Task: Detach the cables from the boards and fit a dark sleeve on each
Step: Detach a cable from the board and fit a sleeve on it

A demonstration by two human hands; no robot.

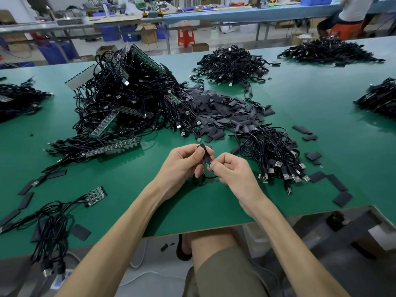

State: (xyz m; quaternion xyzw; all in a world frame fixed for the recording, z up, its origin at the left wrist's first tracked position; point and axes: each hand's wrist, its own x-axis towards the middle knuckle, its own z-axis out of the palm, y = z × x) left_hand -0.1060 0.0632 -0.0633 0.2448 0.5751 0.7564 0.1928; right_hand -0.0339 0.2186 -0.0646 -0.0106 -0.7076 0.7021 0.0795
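The wide green table top (150, 202) is covered with work. The biggest thing on it is a tall tangled heap of black cables on long green boards (128, 97). These cables are not off their boards yet, so I think a lot of work is left.

Next to it is a flat spread of loose dark grey sleeves (216, 108), waiting to be used. To the right is a smaller pile of loose black cables with silver plugs (272, 153). These look done, or at least off their boards.

At the near left lies one small green board with a few cables on it (96, 195), still to do.

In the middle, just above the table, the left hand (182, 163) pinches one dark sleeve (203, 149). The right hand (232, 171) pinches the end of a thin black cable (199, 180), right at the sleeve's mouth. The cable's loop hangs under both hands. This sleeve looks about half on.
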